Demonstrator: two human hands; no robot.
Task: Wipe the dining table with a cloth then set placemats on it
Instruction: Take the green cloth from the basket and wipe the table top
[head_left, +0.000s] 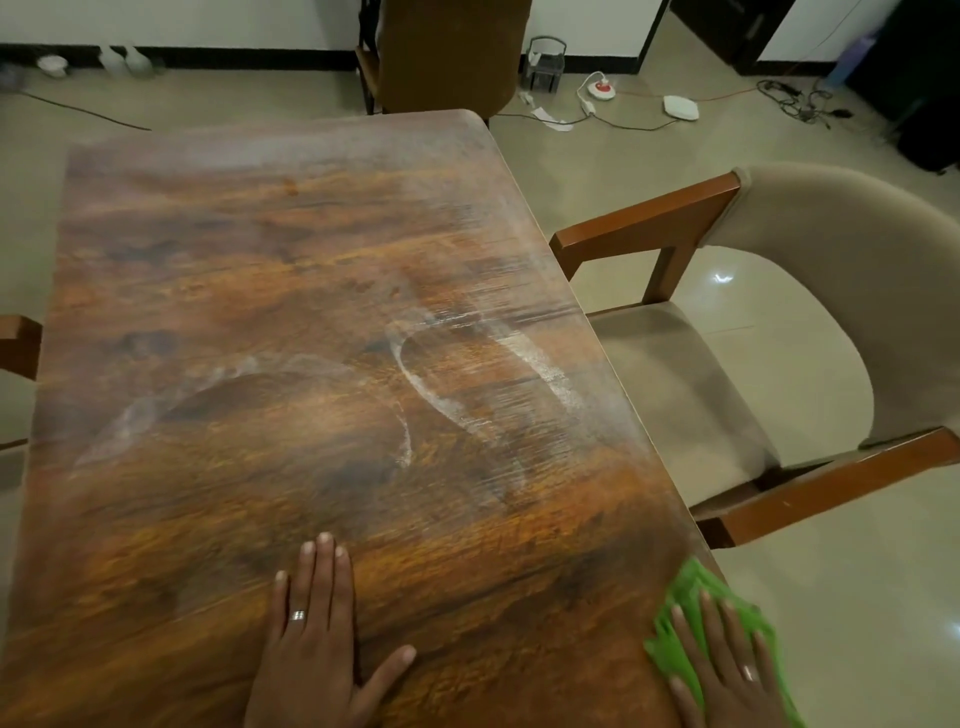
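two flat hands, green cloth (691, 618), streaked wood table (260, 312)

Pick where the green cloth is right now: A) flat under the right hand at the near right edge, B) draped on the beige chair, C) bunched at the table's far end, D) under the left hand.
A: the green cloth lies under the right hand at the table edge; the left hand rests on bare wood.

Chairs and floor clutter
We see a beige chair (810, 291) beside us, a brown chair (452, 52) opposite, cables (795, 101) on the floor (623, 171).
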